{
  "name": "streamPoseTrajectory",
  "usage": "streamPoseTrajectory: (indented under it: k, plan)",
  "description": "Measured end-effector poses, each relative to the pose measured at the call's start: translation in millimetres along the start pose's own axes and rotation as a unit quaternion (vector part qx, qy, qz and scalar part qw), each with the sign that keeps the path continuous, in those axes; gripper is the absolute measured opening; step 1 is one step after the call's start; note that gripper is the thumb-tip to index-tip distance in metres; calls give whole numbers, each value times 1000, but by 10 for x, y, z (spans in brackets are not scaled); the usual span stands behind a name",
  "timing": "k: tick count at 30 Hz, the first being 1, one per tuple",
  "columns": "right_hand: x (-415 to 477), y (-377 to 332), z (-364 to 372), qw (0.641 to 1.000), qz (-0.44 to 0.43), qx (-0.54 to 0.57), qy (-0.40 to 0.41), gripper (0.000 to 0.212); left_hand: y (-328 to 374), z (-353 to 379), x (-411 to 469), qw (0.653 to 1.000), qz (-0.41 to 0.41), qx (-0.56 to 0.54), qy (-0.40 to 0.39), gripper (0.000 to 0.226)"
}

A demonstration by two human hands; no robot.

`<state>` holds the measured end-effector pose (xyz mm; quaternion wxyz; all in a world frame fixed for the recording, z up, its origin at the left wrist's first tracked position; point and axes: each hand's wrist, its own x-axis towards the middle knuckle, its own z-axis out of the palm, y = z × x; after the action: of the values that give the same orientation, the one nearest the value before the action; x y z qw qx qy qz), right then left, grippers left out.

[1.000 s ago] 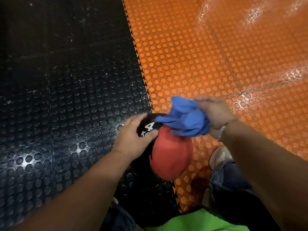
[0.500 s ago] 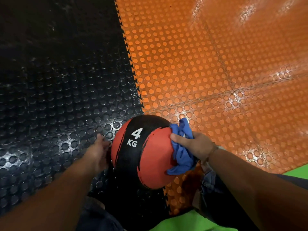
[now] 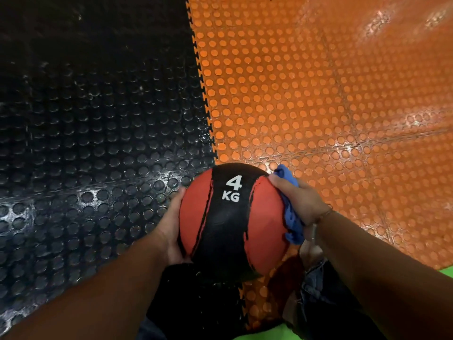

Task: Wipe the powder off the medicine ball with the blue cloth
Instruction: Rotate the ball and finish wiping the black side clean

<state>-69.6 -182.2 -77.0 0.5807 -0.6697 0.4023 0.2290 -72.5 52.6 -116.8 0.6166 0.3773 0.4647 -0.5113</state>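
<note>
Item: medicine ball point(image 3: 232, 224), red panels crossed by a black band printed "4 KG" in white; I am holding it up between both hands, over the seam where the black floor mat point(image 3: 85, 143) is meeting the orange floor mat point(image 3: 318, 94), close in front of my knees. Handling, as I judge it: heavy for its size, firm with a matte rubbery skin, likely grippy when clean but slicker wherever powder is sitting; no powder is showing on the face turned toward me. Best hold is at opposite sides near the widest girth, palms flat, since nothing on the sphere is offering a handle. Left hand point(image 3: 171, 229): fingers spread and curved, cupping the ball's left flank and lower side. Right hand point(image 3: 301, 204): fingers closed around the blue cloth point(image 3: 291, 222), pressing it against the ball's right flank, thumb lying over the red panel. Cloth: soft, limp, bunched into folds, one tuft sticking out above the hand and one below. Mats: glossy, covered in raised round studs, joined by a toothed interlocking edge. Jeans point(image 3: 318, 290): dark denim at my right knee below the ball. Risk I am noting: the weight is resting mostly on the left palm while the right is wiping.
</note>
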Motion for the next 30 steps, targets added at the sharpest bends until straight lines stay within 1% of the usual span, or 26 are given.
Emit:
streamPoseTrajectory:
  k: [2, 3, 6, 10, 12, 15, 16, 17, 18, 19, 20, 21, 22, 23, 24, 25, 26, 27, 28, 29, 30]
  plan:
    - [61, -62, -4, 1000, 4, -27, 7, 66, -18, 42, -18, 1000, 7, -10, 3, 93]
    - [88, -105, -3, 1000, 1, -32, 1, 67, -3, 54, -31, 1000, 16, -15, 1, 91]
    - [199, -322, 32, 999, -27, -15, -22, 51, 101, 63, -13, 997, 56, -46, 2, 88]
    - [430, -649, 207, 994, -82, -60, -42, 57, 293, 20, -25, 989, 116, -87, 23, 90]
    - [473, -742, 293, 991, -102, -78, -47, 46, 334, -7, -37, 986, 137, -91, 41, 91]
    - [504, -771, 331, 986, -124, -92, -55, 24, 340, -35, -91, 985, 144, -44, 81, 94]
    - [510, -752, 326, 985, -131, -95, -54, 22, 354, -42, -122, 982, 158, -12, 105, 91]
    - [524, -718, 314, 984, -140, -100, -47, 21, 382, -25, -171, 973, 184, 24, 135, 81]
    - [513, -689, 295, 984, -141, -106, -34, 24, 432, -1, -222, 957, 219, 56, 180, 70]
    - [488, -654, 264, 985, -137, -104, -13, 27, 497, 34, -267, 932, 257, 88, 241, 62]
    - [447, -623, 226, 985, -137, -98, 19, 30, 574, 73, -314, 891, 307, 125, 310, 60]
    - [400, -576, 189, 984, -145, -85, 58, 31, 652, 139, -380, 837, 371, 175, 362, 61]
    - [316, -538, 170, 980, -158, -63, 99, 34, 709, 246, -445, 771, 449, 239, 382, 61]
    - [222, -495, 178, 972, -188, -43, 138, 38, 740, 402, -514, 700, 522, 320, 369, 59]
    - [116, -451, 209, 954, -242, -44, 170, 42, 744, 563, -546, 633, 565, 408, 337, 59]
    - [14, -417, 267, 927, -316, -80, 187, 45, 725, 740, -580, 575, 576, 493, 308, 58]
    - [-75, -401, 339, 893, -393, -125, 181, 45, 705, 845, -537, 533, 562, 564, 288, 54]
    - [-101, -353, 410, 858, -452, -183, 160, 42, 687, 897, -472, 507, 538, 613, 278, 50]
    - [-87, -290, 461, 831, -487, -232, 137, 40, 681, 894, -412, 501, 518, 636, 276, 48]
    - [-43, -241, 468, 821, -497, -250, 129, 39, 681, 862, -360, 504, 511, 639, 277, 50]
    - [-2, -217, 446, 837, -478, -229, 134, 35, 682, 826, -330, 510, 514, 632, 277, 55]
